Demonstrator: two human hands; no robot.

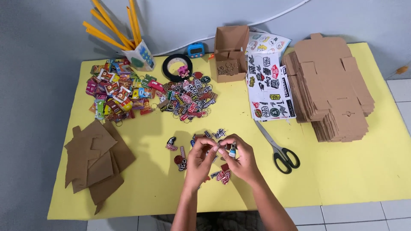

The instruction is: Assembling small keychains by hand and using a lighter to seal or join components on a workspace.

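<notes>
Table cover (pixel 342 179): matt yellow sheet, smooth.
Flat box blanks (pixel 329 85): brown corrugated cardboard, matt, rough cut edges.
Cardboard offcuts (pixel 96 164): same matt brown board.
Scissors (pixel 278 149): bright metal blades, black plastic handles.
Sticker sheets (pixel 269 85): glossy printed paper.
Keychain heap (pixel 190 100): glossy printed charms, thin metal rings.
Tape roll (pixel 176 66): black, slight sheen.
Small charm (pixel 231 150) pinched between both hands: glossy.

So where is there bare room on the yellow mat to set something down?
The yellow mat is bare right of the scissors, below the flat cardboard stack. A strip along the near left edge, beside the cardboard scraps, is also free. Crowded: keychain piles and around both hands.
</notes>
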